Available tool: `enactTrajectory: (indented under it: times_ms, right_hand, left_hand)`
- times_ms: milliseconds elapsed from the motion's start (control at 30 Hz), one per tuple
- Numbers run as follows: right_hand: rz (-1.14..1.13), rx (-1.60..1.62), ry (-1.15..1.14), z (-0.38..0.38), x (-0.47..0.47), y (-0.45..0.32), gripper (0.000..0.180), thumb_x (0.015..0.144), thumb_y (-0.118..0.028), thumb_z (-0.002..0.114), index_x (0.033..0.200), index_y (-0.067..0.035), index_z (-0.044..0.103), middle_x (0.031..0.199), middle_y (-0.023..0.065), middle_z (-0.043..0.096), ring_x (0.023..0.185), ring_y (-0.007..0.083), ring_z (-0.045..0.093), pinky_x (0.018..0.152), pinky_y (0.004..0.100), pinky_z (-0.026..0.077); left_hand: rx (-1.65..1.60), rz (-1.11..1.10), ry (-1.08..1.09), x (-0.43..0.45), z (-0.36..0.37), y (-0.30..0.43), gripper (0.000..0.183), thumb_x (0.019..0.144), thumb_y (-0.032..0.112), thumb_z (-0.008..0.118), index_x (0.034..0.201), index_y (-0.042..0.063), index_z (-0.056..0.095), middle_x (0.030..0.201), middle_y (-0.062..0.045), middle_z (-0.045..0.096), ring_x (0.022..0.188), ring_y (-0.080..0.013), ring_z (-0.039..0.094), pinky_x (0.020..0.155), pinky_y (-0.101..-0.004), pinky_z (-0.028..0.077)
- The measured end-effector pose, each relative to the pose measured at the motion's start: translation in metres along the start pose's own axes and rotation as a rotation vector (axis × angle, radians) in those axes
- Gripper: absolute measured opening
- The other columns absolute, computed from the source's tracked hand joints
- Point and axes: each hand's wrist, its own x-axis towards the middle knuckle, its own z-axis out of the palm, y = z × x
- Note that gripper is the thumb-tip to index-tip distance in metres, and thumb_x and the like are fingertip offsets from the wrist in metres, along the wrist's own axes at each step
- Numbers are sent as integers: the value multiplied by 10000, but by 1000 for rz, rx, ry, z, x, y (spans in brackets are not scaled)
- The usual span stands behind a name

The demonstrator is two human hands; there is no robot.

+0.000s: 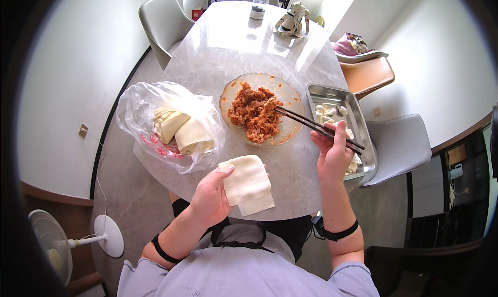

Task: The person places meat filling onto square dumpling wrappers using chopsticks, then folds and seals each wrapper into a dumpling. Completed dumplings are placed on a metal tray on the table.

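Observation:
My left hand (213, 194) holds a small stack of pale dough wrappers (248, 182), thumb on top, over the table's near edge. In my right hand (335, 153) are dark chopsticks (305, 122), their tips in the reddish minced filling (256, 112). That filling lies in a scalloped glass bowl (293, 131) at the middle of the table. To the bowl's left an open plastic bag (134, 102) holds more folded wrappers (193, 135). Right of the bowl, partly behind my right hand, a steel tray (367, 135) holds several folded white dumplings (326, 111).
On the far side of the grey table (202, 69) stand a lidded jar (259, 5) and a strapped item (291, 23). Chairs surround it, a grey one (161, 23) at the far left and another (404, 145) beside the tray. A white fan (50, 244) stands lower left.

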Motion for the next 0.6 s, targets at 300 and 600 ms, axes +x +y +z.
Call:
enactTrajectory:
  times_ms: [300,600]
  right_hand:
    - [80,145,43,-2,7,-3,498,1138,-409,638,1118,86,685,923,171,763,792,291,811,779,391,716]
    - [194,172,25,-6,20,4,444,1135,-364,650,1119,77,697,973,176,769,826,285,812,788,369,715]
  left_hand:
    - [6,-6,10,-2,8,4,605,1137,274,393,1596,-121,410,1574,-286,573,1459,-405,586,1271,-518,440]
    - [-18,-13,20,-6,8,2,608,1137,270,392,1602,-122,397,1583,-288,564,1463,-409,583,1276,-520,437]
